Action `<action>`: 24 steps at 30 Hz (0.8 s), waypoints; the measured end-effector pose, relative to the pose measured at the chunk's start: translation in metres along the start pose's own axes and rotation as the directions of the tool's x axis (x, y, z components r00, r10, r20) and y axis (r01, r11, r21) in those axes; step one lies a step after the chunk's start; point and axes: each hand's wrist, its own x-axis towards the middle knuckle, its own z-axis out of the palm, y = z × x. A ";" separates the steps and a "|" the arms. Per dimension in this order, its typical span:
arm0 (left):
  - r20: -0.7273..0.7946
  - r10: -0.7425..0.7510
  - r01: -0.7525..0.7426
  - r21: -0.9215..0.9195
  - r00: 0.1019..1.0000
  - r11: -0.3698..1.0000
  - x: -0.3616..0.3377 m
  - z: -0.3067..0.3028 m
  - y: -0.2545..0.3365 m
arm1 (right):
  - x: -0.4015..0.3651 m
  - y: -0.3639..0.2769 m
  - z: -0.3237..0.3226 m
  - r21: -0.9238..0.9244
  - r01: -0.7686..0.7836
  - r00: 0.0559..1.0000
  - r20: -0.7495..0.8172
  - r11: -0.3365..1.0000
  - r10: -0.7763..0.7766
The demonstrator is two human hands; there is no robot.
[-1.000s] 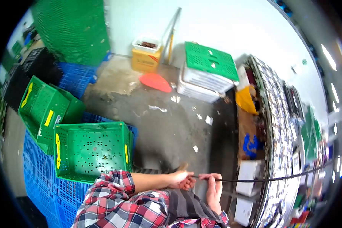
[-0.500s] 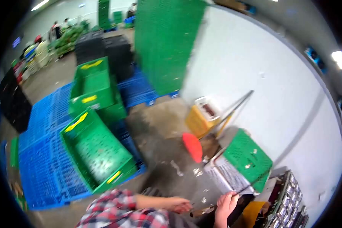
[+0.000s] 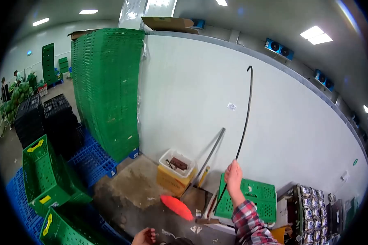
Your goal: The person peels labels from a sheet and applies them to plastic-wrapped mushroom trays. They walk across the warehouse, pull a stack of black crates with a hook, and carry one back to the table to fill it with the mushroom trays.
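Observation:
A long thin dark rod (image 3: 247, 116) with a hooked top stands nearly upright in front of the white wall. My right hand (image 3: 234, 176) is closed round it, and its lower part runs down past the green crate lid (image 3: 253, 199). At the bottom edge my left hand (image 3: 144, 237) has its fingers curled; whether it holds anything is hidden. A red oval object (image 3: 176, 207) lies on the floor between my hands and the yellow box (image 3: 173, 180), which has a white bin (image 3: 178, 162) on top.
Tall stacked green crates (image 3: 106, 90) stand left of the wall. Open green crates (image 3: 45, 175), blue pallets (image 3: 92, 157) and black crates (image 3: 61, 118) fill the left. A long-handled tool (image 3: 210, 155) leans on the wall. Packed trays (image 3: 313, 212) stand at lower right. People are far left.
The view has turned right and up. My right hand has risen with the rod, whose hooked end now stands high against the wall. My left hand is lower in view, at the bottom edge.

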 end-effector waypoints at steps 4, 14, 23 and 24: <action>-0.001 0.129 -0.129 -0.072 0.992 0.989 0.030 -0.021 0.040 | 0.134 0.015 0.072 -0.118 0.227 0.974 0.051 0.967 -0.222; -0.164 0.263 -0.300 -0.282 0.951 0.911 0.108 -0.018 0.161 | 0.494 0.059 0.175 -0.833 0.473 0.748 0.209 0.286 -0.630; -0.309 0.192 -0.312 -0.407 0.931 0.859 0.153 0.034 0.286 | 0.659 0.212 0.162 -0.750 0.533 0.654 0.073 0.391 -0.753; -0.318 0.181 -0.306 -0.403 0.931 0.862 0.157 0.034 0.295 | 0.657 0.208 0.172 -0.748 0.527 0.653 0.054 0.402 -0.756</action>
